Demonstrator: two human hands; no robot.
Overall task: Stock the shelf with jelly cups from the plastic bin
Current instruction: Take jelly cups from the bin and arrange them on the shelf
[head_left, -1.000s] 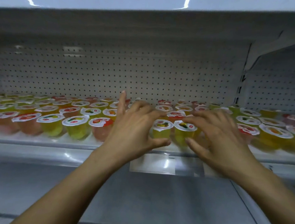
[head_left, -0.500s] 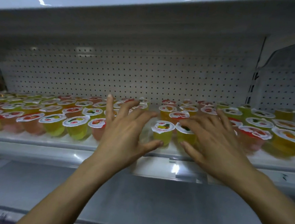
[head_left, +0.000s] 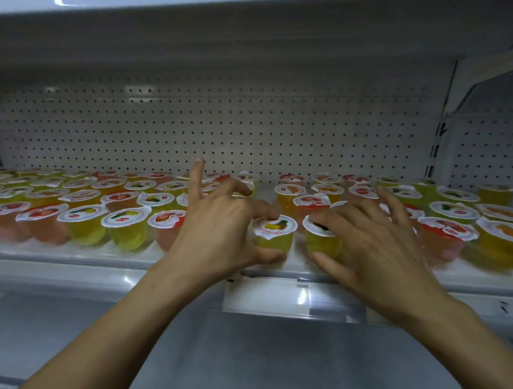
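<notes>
Nearly stocked, we judge

At the front edge of the white metal shelf [head_left: 60, 254], our left hand [head_left: 215, 231] pinches a clear yellow jelly cup [head_left: 274, 241] and our right hand [head_left: 376, 253] clasps a greener jelly cup [head_left: 321, 245] beside it; behind, foil-lidded rows [head_left: 126, 196] fill most of it, one bare strip remaining; bin unseen.

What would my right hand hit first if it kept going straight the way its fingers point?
Your right hand holds a front-row yellow jelly cup; going on, it would likely push into the red-lidded cup just behind, though depth is unclear.
</notes>
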